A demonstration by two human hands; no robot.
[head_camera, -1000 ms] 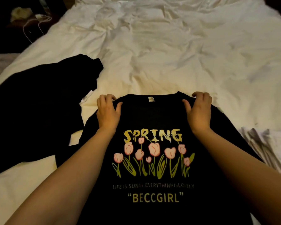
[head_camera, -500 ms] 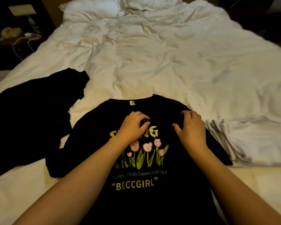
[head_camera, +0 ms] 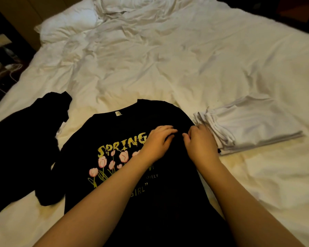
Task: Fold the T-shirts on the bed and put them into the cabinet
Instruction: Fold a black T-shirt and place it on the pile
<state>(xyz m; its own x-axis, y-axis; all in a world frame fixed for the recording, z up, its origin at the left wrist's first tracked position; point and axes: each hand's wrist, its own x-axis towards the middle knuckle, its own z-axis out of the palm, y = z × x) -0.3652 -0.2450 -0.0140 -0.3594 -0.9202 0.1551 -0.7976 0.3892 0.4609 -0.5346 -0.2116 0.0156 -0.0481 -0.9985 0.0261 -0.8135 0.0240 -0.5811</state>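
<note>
A black T-shirt [head_camera: 114, 132] with a yellow "SPRING" print and pink tulips lies face up on the white bed [head_camera: 168, 68], collar away from me. My left hand [head_camera: 157, 141] and my right hand [head_camera: 200, 145] sit close together at the shirt's right shoulder. Their curled fingers and thumbs pinch the black fabric there. My forearms cover the lower part of the print. The shirt's right sleeve is hidden. A second black garment [head_camera: 20, 148] lies spread out to the left, its edge touching the printed shirt's left sleeve.
A stack of folded white cloth [head_camera: 253, 127] lies right beside my right hand. A white pillow [head_camera: 70, 27] and a rumpled duvet fill the far end of the bed. White cables [head_camera: 9, 70] lie on a dark bedside surface at the left edge.
Both hands slid from the shirt's shoulders across the chest to its right shoulder and came close together. My view swung left and up, bringing in the pillow.
</note>
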